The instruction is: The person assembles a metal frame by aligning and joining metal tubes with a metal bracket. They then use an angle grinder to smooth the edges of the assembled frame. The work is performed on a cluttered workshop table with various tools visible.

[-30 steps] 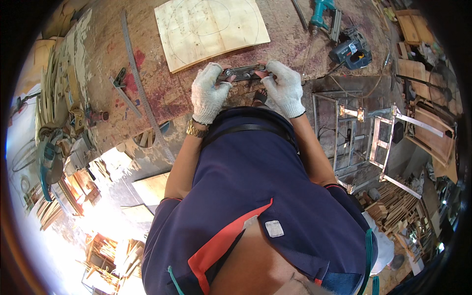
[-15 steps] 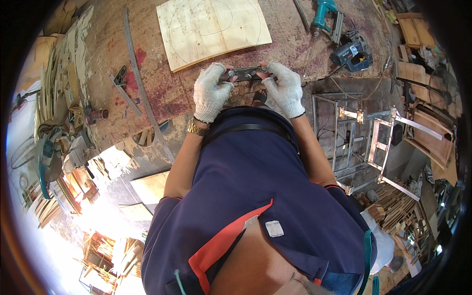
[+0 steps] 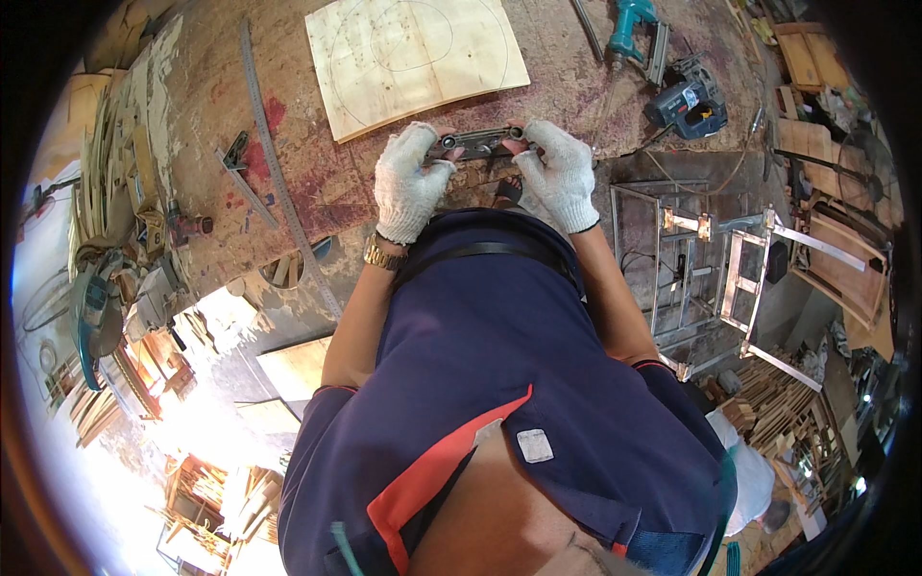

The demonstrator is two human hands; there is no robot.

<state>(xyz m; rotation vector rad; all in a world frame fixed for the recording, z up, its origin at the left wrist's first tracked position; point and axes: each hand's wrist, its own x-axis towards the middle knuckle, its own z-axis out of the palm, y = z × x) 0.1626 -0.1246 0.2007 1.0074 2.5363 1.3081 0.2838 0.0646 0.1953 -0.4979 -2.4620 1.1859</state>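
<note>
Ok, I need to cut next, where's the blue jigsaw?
Head view, upper right: the blue jigsaw sits on the workbench, beside the teal power tool.

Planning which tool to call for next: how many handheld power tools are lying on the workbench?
2, both on the bench's far right: a teal power tool at the top edge, and a blue-black power tool just right of it. Others may be hidden in the left-side clutter.

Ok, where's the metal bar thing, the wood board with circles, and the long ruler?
metal bar (image 3: 477, 143), head view, its middle between the gloves.
wood board (image 3: 415, 60), head view, its flat face.
long ruler (image 3: 279, 182), head view, mid-length.
</note>
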